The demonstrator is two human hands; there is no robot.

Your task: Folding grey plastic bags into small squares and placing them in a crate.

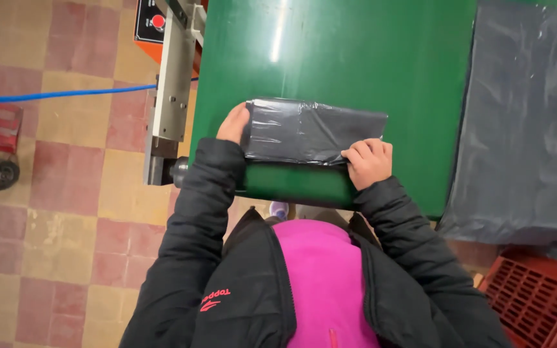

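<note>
A folded black plastic bag (311, 131) lies on the green table (356, 51) close to its near edge. My left hand (233, 124) grips the bag's left end, fingers tucked around it. At the bag's lower right corner, my right hand (369, 162) pinches the plastic with curled fingers. Both arms are in black padded jacket sleeves, over a pink top.
A stack of flat black plastic sheets (523, 122) covers the table's right side. A metal machine part with an orange control box and red button (157, 22) stands at the table's left. A red plastic crate (536, 296) sits lower right. A blue hose (53, 95) crosses the tiled floor.
</note>
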